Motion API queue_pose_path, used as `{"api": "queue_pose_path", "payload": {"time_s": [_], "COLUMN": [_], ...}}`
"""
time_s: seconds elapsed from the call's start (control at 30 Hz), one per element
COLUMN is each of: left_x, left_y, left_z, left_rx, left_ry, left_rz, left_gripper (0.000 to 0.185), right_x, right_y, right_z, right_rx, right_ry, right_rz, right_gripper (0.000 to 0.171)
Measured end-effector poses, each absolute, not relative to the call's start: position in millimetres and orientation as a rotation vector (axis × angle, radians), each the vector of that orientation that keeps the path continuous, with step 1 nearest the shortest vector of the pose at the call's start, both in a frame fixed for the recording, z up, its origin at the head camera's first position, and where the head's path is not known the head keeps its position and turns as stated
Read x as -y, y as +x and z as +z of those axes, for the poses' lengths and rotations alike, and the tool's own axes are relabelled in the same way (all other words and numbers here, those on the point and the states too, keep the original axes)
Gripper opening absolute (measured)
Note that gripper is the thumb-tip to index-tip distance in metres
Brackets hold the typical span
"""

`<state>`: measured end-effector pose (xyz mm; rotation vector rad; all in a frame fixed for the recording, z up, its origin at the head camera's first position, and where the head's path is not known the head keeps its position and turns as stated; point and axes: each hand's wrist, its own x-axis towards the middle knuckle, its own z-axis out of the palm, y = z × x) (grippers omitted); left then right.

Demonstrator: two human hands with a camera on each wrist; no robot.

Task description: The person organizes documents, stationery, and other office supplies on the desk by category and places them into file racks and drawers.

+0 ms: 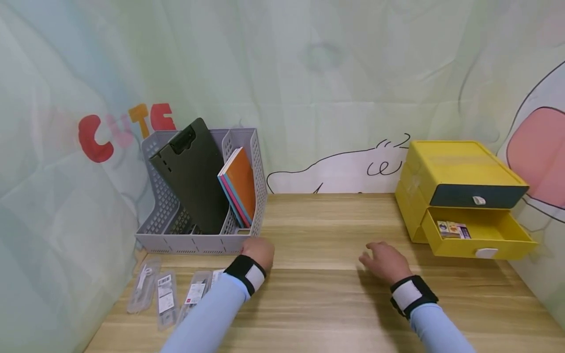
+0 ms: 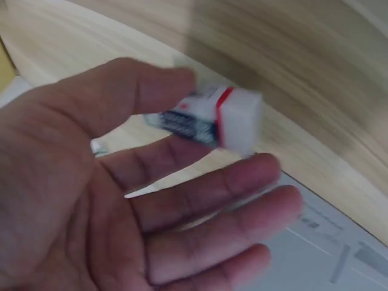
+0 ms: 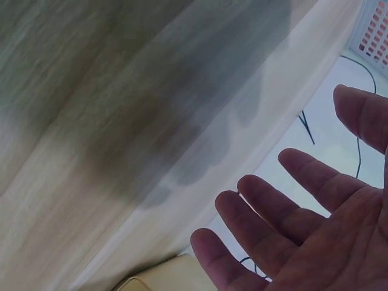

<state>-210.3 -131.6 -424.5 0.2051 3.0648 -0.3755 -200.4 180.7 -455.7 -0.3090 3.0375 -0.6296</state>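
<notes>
My left hand (image 1: 258, 252) is near the front right corner of the grey file rack (image 1: 198, 240). In the left wrist view, the left hand (image 2: 224, 124) pinches a white eraser (image 2: 239, 121) in a dark printed sleeve between thumb and forefinger, while the other fingers (image 2: 242, 212) lie fairly straight. My right hand (image 1: 383, 261) hovers low over the wooden table (image 1: 318, 294), palm down, left of the yellow drawer box (image 1: 454, 166). The right wrist view shows this hand (image 3: 291, 206) with spread fingers and nothing in it.
The grey rack holds a dark clipboard (image 1: 192, 171) and some notebooks (image 1: 240, 184). The yellow box's lower drawer (image 1: 478, 230) is pulled out, with small packets (image 1: 452, 229) inside. Several clear packaged items (image 1: 165, 294) lie at the front left. A cloth backdrop surrounds the table.
</notes>
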Motion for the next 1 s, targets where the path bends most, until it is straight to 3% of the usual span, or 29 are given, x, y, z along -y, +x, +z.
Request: {"api": "queue_pose_path", "payload": {"time_s": [0.53, 0.7, 1.0], "left_x": [62.0, 47.6, 41.5], "left_y": [-218.0, -218.7, -221.0], "left_z": [-417.7, -413.7, -414.4], "left_rx": [-2.998, -3.002, -3.002], "left_ry": [0.754, 0.947, 1.125], "left_rz": [-0.296, -0.295, -0.285], "left_gripper": [0.026, 0.023, 0.026], "right_x": [-140.6, -131.8, -126.1], "right_y": [-200.0, -198.2, -198.0], "right_z": [-453.2, -450.0, -451.6], "right_rx": [-3.118, -3.104, -3.158], "right_ry": [-0.571, -0.670, -0.773], "right_rz": [-0.711, -0.756, -0.743], "right_gripper": [0.044, 0.046, 0.021]}}
